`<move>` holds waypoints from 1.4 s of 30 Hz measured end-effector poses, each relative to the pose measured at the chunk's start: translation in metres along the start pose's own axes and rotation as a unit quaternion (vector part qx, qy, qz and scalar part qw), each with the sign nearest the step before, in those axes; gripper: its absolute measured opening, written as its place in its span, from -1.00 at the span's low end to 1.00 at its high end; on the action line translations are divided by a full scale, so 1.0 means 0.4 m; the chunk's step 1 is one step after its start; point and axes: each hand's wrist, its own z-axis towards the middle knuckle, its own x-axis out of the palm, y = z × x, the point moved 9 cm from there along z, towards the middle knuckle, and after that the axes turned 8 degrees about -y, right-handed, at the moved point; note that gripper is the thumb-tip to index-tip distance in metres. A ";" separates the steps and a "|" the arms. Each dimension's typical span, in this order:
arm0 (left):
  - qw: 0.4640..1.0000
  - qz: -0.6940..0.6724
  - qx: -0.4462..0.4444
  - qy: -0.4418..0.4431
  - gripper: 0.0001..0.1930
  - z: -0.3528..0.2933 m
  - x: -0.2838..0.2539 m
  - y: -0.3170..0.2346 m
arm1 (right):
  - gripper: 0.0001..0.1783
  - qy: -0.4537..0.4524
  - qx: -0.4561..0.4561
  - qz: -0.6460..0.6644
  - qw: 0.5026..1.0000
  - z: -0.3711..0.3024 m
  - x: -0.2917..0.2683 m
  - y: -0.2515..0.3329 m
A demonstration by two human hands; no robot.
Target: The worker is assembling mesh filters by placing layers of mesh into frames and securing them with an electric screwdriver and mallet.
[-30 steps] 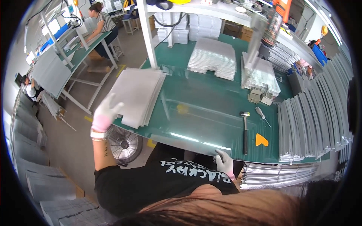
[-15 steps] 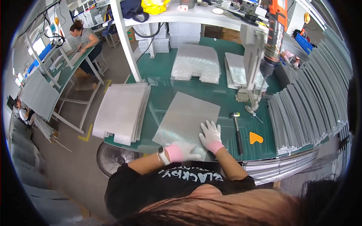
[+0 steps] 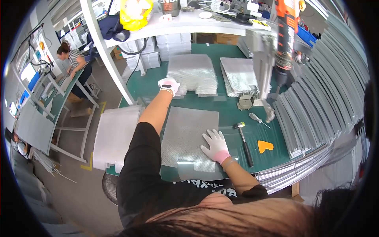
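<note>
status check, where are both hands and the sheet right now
Left hand out at the far stack, touching its edge. Right hand flat on the sheet. Hammer lies just right of the sheet, apart from it.

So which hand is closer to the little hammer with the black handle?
Right. The right hand lies flat just left of the hammer; the left hand reaches far beyond.

A workshop or small factory floor: green-matted workbench (image 3: 221, 106) at centre, stacked silvery metal sheets (image 3: 193, 73) above it, racks of long metal panels (image 3: 323, 110) along the right, hammer (image 3: 242, 140) and screwdriver (image 3: 258, 118) lying loose, another worker (image 3: 75, 63) at a bench upper left.
</note>
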 end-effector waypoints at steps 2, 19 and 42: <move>0.998 0.033 0.041 -0.031 -0.08 0.004 -0.039 -0.033 | -0.32 -0.008 0.007 0.004 1.000 0.003 -0.002 -0.013; 0.359 -0.933 0.033 -0.004 -0.70 -0.277 -0.208 0.161 | -0.37 0.038 -0.062 0.030 0.997 0.009 0.014 0.000; 0.943 -0.327 -0.052 -0.027 -0.15 -0.931 0.021 0.154 | 0.02 0.008 0.259 0.204 0.944 -0.138 -0.071 -0.027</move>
